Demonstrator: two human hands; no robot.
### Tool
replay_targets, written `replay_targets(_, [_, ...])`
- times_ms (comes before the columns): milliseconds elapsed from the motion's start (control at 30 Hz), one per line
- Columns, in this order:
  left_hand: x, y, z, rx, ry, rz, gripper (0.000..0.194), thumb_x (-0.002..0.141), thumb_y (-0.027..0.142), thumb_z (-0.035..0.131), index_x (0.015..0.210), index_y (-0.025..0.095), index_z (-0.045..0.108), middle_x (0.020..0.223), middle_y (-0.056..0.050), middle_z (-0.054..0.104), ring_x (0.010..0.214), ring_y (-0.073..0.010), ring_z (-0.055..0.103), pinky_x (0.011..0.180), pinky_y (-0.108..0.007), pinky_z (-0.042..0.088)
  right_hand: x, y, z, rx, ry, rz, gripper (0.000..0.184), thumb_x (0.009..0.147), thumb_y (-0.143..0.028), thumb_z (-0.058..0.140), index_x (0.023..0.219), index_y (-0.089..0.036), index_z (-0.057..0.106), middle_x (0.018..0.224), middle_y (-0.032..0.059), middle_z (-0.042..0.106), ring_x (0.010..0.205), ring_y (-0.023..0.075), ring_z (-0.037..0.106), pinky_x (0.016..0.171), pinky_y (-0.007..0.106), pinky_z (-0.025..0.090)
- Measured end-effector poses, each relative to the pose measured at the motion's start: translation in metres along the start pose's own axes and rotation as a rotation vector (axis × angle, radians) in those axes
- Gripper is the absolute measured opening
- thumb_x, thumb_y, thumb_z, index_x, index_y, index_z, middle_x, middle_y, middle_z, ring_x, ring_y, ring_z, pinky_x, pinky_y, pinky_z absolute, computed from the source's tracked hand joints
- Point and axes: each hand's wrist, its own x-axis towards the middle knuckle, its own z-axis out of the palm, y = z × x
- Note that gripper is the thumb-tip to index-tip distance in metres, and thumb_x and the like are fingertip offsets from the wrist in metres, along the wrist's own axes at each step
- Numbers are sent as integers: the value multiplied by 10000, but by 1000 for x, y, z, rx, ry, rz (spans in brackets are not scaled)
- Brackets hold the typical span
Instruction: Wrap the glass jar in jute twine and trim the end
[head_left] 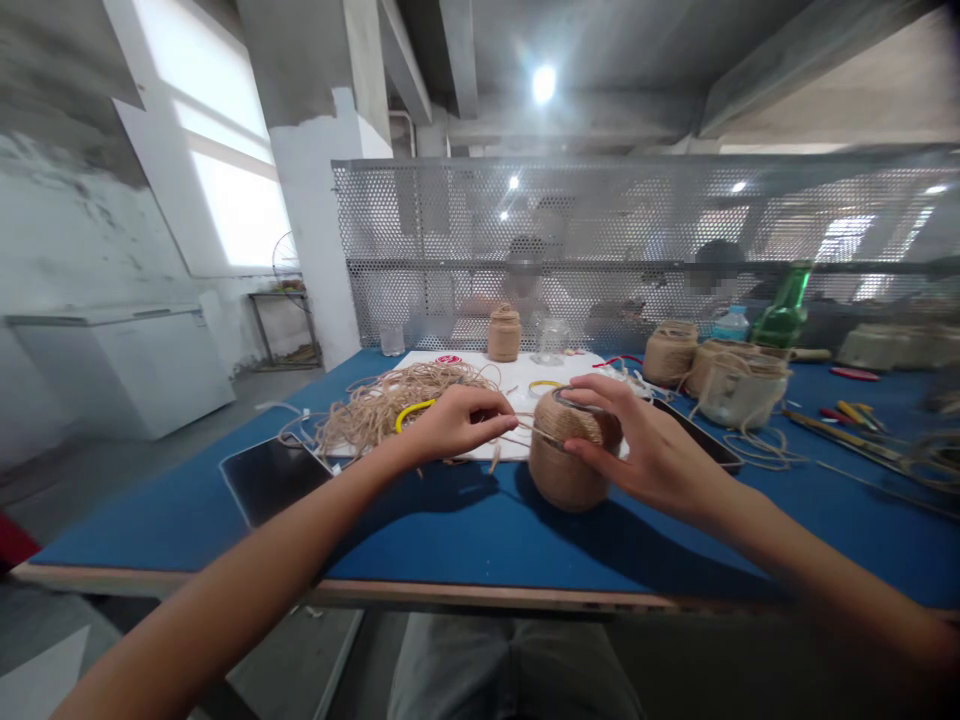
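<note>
A jar wrapped in jute twine point(568, 475) stands at the near middle of the table. My right hand point(637, 435) is closed on its upper right side, thumb in front and fingers over the rim. Just left of the jar, my left hand point(469, 420) pinches a strand of twine point(525, 425) that runs across to the jar. Behind that hand spreads a loose heap of jute twine point(375, 405). A curved yellow handle point(412, 411) shows between the heap and the hand; what it belongs to is hidden.
A dark tablet point(277, 478) lies left on the blue table point(480, 555). At the back stand a small twine-wrapped jar point(504, 335) and a glass jar point(551, 345). To the right are more wrapped jars point(670, 355), a green bottle point(784, 310) and pens. Perforated metal screen point(450, 230) behind.
</note>
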Motion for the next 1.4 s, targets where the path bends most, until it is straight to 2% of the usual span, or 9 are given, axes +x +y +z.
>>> replay_targets(233, [0,0,0,187,21,117,264,845,333,483,767,135,639,631,-9,602,567,-79,487,546,-175,343,2,15,-2,213,-49,-73,486,800,-316,563,1230,-258,344,1211,72,512,1107,223,506,935,399,433])
replay_targets(400, [-2,-7,1,264,43,135,260,842,359,494,975,187,638,719,-17,660,608,-93,555,569,-179,369,-7,6,-1,95,-12,-59,718,700,-417,659,1284,-255,274,1316,91,400,1257,273,328,1073,495,209])
replay_targets(467, [-2,-8,2,258,47,146,258,850,355,483,970,185,635,761,-23,669,643,-97,569,598,-184,382,-15,2,1,83,44,13,878,643,-449,695,1326,-245,183,1389,115,285,1300,297,243,1080,508,171])
replay_targets(567, [-2,-8,3,257,53,158,260,867,348,453,874,166,637,763,-30,664,667,-103,563,622,-194,388,-27,2,8,182,95,220,1036,607,-456,716,1359,-244,35,1438,148,148,1316,308,201,1056,515,224])
replay_targets(667, [-2,-6,2,274,60,171,285,871,350,435,781,155,623,705,-28,637,634,-102,532,600,-198,374,-32,8,20,354,40,358,1081,618,-437,712,1359,-256,-55,1403,179,225,1291,302,273,1023,538,261])
replay_targets(800, [-3,-4,1,290,54,176,299,874,348,421,745,153,608,679,-23,613,624,-102,510,590,-201,363,-28,10,29,519,7,409,1074,641,-387,706,1352,-263,-89,1329,182,373,1222,289,397,996,542,290])
replay_targets(933, [-3,-5,1,301,50,164,286,873,351,426,773,155,609,687,-22,617,634,-104,516,604,-200,362,-25,4,31,486,27,426,1047,636,-377,706,1353,-235,-42,1355,186,346,1252,296,355,1015,505,280])
replay_targets(1200, [-2,-5,1,332,37,141,298,865,395,435,779,162,599,669,-9,602,621,-96,511,574,-192,334,-24,15,37,696,-35,353,982,666,-297,683,1347,-252,-24,1364,168,332,1232,260,390,1021,500,267])
replay_targets(1400, [-2,-4,0,355,13,136,330,845,450,450,781,165,604,659,-2,589,633,-99,509,579,-194,331,-21,27,34,777,-126,280,991,653,-348,693,1354,-254,-1,1366,153,334,1240,260,384,1012,468,296])
